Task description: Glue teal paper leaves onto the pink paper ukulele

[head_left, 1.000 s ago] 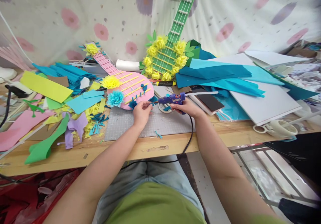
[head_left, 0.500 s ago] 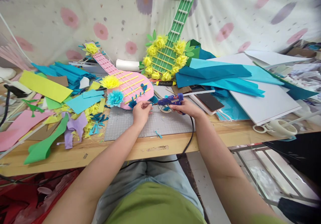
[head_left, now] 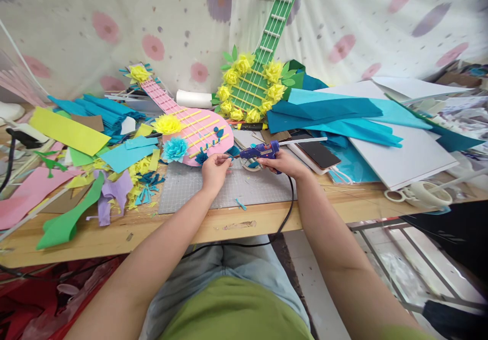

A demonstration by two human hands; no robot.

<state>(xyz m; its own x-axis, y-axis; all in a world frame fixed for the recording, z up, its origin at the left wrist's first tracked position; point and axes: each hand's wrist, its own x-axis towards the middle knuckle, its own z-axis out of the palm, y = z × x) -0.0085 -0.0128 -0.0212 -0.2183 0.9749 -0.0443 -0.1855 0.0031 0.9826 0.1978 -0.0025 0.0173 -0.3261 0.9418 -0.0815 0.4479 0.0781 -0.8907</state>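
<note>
My right hand (head_left: 282, 164) is wrapped round the handle of a purple-blue glue gun (head_left: 258, 152), with a white glue stick (head_left: 303, 141) poking out of its back. The gun's nozzle points left, close to the fingertips of my left hand (head_left: 215, 170). Those fingers are pinched together on a small dark blue piece, mostly hidden by them. Just beyond lies a pink paper guitar (head_left: 213, 121) with yellow strips, a yellow flower (head_left: 168, 124) and a light blue flower (head_left: 175, 150). A dark blue flower (head_left: 201, 157) sits at its lower edge, beside my left hand.
A grey cutting mat (head_left: 183, 192) lies under my hands. Paper scraps and a green strip (head_left: 72, 218) cover the left. A green paper guitar (head_left: 259, 75) leans behind. Blue paper (head_left: 324, 114), a phone (head_left: 322, 154) and tape (head_left: 430, 195) lie right. The gun's black cord (head_left: 292, 208) drops over the edge.
Both hands stay almost in place, with the glue gun's nozzle still by my left fingertips. Nothing else has visibly moved.
</note>
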